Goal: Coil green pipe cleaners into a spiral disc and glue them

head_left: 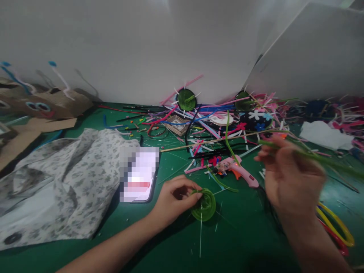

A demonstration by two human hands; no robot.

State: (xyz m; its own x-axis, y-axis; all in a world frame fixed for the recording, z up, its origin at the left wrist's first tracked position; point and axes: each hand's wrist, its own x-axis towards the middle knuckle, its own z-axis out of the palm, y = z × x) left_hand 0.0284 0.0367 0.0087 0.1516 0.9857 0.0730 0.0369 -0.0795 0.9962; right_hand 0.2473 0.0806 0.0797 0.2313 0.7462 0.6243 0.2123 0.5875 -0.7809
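My left hand [179, 197] pinches the upper left rim of a round green coil [209, 212], which looks wound from pipe cleaner, low over the green table. Raised at the right, my right hand [290, 174] is closed on a long green pipe cleaner [332, 165] that trails off to the right; motion blurs its far part. Between the hands lies a pink glue gun [248, 178] with a small orange light on it. Another green pipe cleaner [228, 140] stands curved just behind the glue gun. Thin glue strands stretch around the coil.
A lit phone [145, 174] lies left of my left hand, beside patterned cloth [71, 178]. Loose pipe cleaners [204, 110] pile up along the back, with a round green piece [186, 100]. Yellow-and-red handles [338, 223] lie at right. A brown paper shape [54, 106] stands far left.
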